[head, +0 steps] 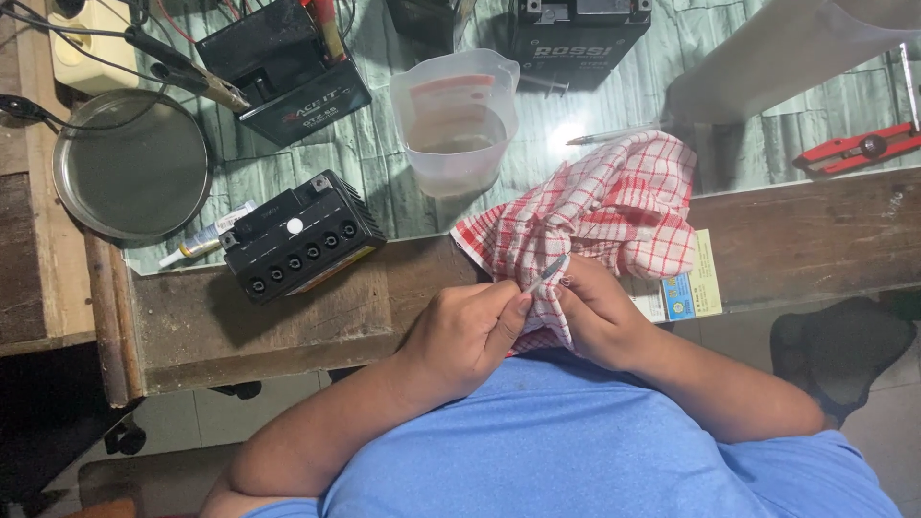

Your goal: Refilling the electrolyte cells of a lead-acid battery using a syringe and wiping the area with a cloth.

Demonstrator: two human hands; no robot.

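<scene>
Both hands meet, fingers pinched shut.

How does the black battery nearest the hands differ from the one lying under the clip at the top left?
The near battery lies at the bench edge with a row of round open holes along its top; the far battery shows no such holes. The far battery has a metal clip and wires on it; the near battery has none attached. Both are black, boxy and lie tilted on the bench.

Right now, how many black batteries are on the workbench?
4: one lies near the front left edge, one at back left with clips, one at back centre, and one just left of it, mostly cut off. Others may sit out of frame.
</scene>
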